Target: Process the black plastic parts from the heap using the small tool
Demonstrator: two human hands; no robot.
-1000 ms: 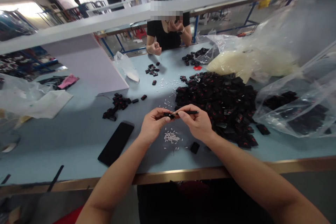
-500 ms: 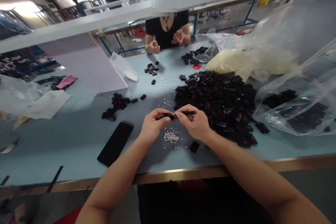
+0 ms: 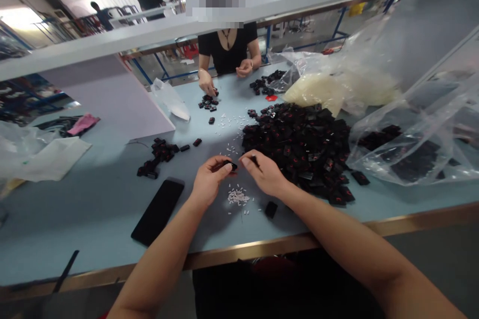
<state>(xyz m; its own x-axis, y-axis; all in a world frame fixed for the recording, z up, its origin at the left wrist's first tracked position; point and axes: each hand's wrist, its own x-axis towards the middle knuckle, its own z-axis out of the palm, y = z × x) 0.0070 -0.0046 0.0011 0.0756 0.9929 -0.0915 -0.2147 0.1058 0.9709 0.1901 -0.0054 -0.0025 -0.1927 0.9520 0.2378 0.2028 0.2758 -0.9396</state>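
Note:
My left hand [image 3: 208,179] pinches a small black plastic part [image 3: 231,165] between thumb and fingers, above the table. Just right of it, with a small gap, is my right hand [image 3: 264,172], its fingers closed round a slim black pen-like tool [image 3: 256,161]; most of the tool is hidden by the hand. Below both hands lies a heap of tiny white pieces [image 3: 238,196]. One black block [image 3: 271,210] sits near the front edge. To the right spreads a large pile of black parts [image 3: 299,139] with red marks.
A black phone [image 3: 159,212] lies left of my left forearm, with a small group of black parts [image 3: 160,152] beyond it. Clear plastic bags [image 3: 407,144] stand at the right. Across the table a co-worker's hand [image 3: 207,82] reaches to small black parts. A white panel [image 3: 112,99] stands at left.
My right hand has drawn slightly away from the black part, and the tool has tilted in its grip. The co-worker's hand has come down to the small parts. The view has shifted slightly.

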